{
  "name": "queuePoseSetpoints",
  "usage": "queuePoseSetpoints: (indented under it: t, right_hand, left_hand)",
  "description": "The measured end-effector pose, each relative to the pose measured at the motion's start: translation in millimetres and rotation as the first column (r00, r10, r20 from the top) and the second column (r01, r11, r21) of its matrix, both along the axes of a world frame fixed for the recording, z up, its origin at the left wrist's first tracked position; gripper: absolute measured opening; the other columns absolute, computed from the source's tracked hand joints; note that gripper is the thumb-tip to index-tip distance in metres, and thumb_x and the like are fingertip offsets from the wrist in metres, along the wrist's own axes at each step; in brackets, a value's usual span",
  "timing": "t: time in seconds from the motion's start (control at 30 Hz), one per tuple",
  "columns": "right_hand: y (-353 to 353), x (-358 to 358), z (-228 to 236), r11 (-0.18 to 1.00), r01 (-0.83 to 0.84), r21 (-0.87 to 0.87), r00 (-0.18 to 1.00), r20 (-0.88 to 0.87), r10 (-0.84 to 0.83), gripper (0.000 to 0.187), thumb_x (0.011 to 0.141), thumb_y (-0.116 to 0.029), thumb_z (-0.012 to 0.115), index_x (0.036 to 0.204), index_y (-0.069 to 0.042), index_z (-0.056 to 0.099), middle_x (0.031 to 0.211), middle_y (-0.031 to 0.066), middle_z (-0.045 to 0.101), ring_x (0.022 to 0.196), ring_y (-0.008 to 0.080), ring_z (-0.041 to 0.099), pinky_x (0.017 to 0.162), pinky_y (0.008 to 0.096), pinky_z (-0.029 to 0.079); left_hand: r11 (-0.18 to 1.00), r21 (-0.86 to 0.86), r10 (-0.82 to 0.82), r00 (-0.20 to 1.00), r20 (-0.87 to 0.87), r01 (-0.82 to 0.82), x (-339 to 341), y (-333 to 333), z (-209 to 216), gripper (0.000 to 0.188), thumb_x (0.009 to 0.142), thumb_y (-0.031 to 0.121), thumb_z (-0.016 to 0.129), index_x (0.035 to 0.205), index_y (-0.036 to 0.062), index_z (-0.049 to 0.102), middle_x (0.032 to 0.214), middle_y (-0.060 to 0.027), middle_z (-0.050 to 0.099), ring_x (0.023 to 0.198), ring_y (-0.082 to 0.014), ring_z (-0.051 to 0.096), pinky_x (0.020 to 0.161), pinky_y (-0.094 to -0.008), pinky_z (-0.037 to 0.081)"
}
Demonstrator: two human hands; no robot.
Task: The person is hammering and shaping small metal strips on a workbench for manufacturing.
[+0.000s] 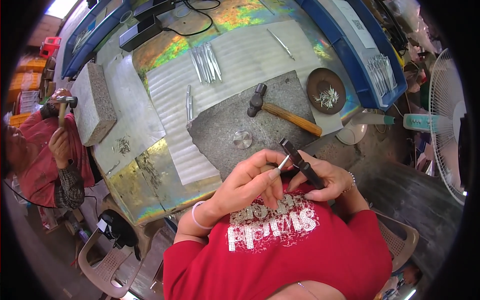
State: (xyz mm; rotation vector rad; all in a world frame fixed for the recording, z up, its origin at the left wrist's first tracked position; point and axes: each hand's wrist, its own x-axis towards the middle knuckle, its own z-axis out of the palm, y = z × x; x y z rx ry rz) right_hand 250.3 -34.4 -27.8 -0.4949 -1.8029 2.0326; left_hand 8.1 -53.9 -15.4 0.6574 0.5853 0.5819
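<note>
Two hands working close to the chest: left hand pinching one thin silver pin, right hand gripping one black tool. Pin slanting, long axis running lower left to upper right, tip meeting the tool's head. Lying on the bench: one hammer, one round metal disc.

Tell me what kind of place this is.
Probably a small metalworking workshop for hand tools. A hammer lies on a stone slab, slim metal pieces sit in a row on the bench, and the right hand grips a dark tool against the left hand's metal piece.
</note>
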Motion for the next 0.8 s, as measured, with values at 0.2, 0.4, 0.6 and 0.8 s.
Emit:
queuePoseSetpoints:
  t: [0.2, 0.4, 0.6, 0.8]
  right_hand:
    - [-5, 2, -2, 1.0, 0.008, -0.021, 1.0, -0.013, -0.008, 0.031, 0.071, -0.006, 0.06, 0.101, 0.002, 0.064, 0.13, 0.0154, 0.038, 0.126, 0.0294, 0.035, 0.107, 0.0394, 0.024]
    - [-9, -1, -6, 0.993, 0.08, 0.088, 0.994, 0.062, -0.086, 0.022, 0.073, 0.002, 0.054, 0.094, 0.001, 0.063, 0.128, 0.0169, 0.042, 0.119, 0.0309, 0.044, 0.102, 0.0374, 0.031]
    - [-21, 2, -18, 0.959, 0.167, 0.231, 0.955, 0.204, -0.215, 0.019, 0.075, -0.001, 0.061, 0.094, 0.001, 0.057, 0.123, 0.0199, 0.048, 0.104, 0.0308, 0.057, 0.089, 0.0347, 0.044]
    - [-52, 5, -32, 0.909, 0.408, 0.083, 0.889, 0.189, -0.417, 0.046, 0.077, -0.005, 0.068, 0.113, -0.001, 0.04, 0.112, 0.0174, 0.056, 0.099, 0.0243, 0.06, 0.086, 0.0334, 0.046]
  left_hand:
    - [0.995, -0.091, -0.037, 0.999, 0.018, 0.038, 2, 1, 3, 0.027, 0.097, 0.012, 0.038, 0.12, -0.0006, 0.041, 0.071, -0.0101, 0.06, 0.055, -0.0153, 0.061, 0.05, -0.0232, 0.05]
    - [0.986, -0.127, -0.103, 0.994, 0.028, 0.106, 1, 4, 1, 0.024, 0.097, 0.016, 0.04, 0.115, 0.0005, 0.043, 0.072, -0.0101, 0.06, 0.053, -0.0143, 0.06, 0.049, -0.0223, 0.049]
    - [0.993, -0.088, -0.091, 0.989, -0.119, 0.081, 5, 4, -8, 0.017, 0.097, 0.018, 0.042, 0.101, 0.0021, 0.046, 0.068, -0.0063, 0.058, 0.046, -0.0087, 0.051, 0.042, -0.0191, 0.038]
    - [0.992, -0.068, -0.112, 0.985, -0.13, 0.104, 11, 2, -13, 0.017, 0.097, 0.018, 0.041, 0.099, 0.0015, 0.048, 0.065, -0.0033, 0.054, 0.044, -0.0053, 0.043, 0.041, -0.0184, 0.034]
